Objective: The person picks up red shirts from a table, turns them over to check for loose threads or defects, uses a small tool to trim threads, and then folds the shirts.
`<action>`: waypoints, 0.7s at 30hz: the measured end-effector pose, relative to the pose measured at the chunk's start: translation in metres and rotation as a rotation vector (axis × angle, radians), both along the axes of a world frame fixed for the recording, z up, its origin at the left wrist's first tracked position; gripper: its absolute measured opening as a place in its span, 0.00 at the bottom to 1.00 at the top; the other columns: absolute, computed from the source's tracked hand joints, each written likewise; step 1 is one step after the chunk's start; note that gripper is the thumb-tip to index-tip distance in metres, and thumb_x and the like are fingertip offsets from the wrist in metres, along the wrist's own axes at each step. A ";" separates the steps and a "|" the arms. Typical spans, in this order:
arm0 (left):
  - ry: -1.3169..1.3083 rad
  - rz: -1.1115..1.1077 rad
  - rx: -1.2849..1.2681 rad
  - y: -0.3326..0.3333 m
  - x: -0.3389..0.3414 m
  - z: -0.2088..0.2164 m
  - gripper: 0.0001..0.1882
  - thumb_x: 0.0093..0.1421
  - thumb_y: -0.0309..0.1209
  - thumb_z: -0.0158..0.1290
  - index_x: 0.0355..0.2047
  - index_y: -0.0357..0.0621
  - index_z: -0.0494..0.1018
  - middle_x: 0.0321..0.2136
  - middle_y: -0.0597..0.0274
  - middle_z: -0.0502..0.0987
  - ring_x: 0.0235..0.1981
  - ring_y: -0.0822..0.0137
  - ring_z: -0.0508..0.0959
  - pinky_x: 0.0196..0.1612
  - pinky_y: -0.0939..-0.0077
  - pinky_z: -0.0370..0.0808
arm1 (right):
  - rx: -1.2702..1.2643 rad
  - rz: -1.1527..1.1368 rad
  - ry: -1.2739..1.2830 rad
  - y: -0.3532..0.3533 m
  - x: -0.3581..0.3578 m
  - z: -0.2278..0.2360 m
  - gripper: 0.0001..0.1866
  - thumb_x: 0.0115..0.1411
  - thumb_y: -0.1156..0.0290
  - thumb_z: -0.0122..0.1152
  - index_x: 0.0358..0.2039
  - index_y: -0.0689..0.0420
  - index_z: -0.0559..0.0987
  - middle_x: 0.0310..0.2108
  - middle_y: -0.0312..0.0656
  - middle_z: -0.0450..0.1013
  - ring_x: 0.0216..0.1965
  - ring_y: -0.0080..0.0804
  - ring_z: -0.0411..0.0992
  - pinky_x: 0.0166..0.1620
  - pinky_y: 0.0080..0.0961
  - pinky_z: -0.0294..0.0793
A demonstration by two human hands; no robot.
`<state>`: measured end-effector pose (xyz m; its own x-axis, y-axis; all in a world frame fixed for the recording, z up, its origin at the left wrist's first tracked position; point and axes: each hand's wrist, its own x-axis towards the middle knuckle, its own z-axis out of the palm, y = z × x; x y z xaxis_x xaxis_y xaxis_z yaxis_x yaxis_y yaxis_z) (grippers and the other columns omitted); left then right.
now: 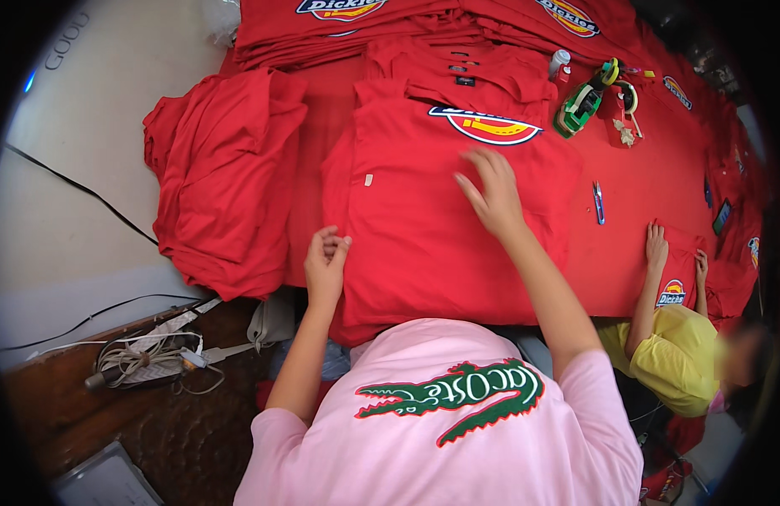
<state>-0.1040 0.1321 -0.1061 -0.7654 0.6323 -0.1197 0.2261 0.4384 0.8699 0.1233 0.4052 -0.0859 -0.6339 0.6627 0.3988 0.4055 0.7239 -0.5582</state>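
Observation:
A red T-shirt [432,236] lies spread before me, its printed emblem [491,126] toward the far end. A small pale tag [369,180] sits on the cloth near its left side. My left hand [326,268] is at the shirt's left edge, fingers curled in toward the thumb; whatever they may pinch is too small to make out. Over the shirt, below the emblem, my right hand [493,198] has its fingers stretched out and holds nothing. Whether it touches the cloth is unclear.
A heap of red garments [225,177] lies at left, with stacked red shirts [348,34] at the back. Blue thread snips [599,202], a green tape dispenser [582,105] and a spray can [560,66] are at right. A co-worker in yellow [677,358] handles red cloth nearby.

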 end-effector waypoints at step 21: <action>-0.477 0.094 0.169 -0.046 0.014 -0.026 0.09 0.68 0.30 0.61 0.40 0.36 0.75 0.25 0.72 0.74 0.29 0.79 0.71 0.36 0.83 0.68 | -0.084 0.124 0.077 0.064 -0.237 -0.041 0.18 0.60 0.55 0.71 0.45 0.52 0.83 0.48 0.35 0.77 0.56 0.37 0.70 0.67 0.44 0.53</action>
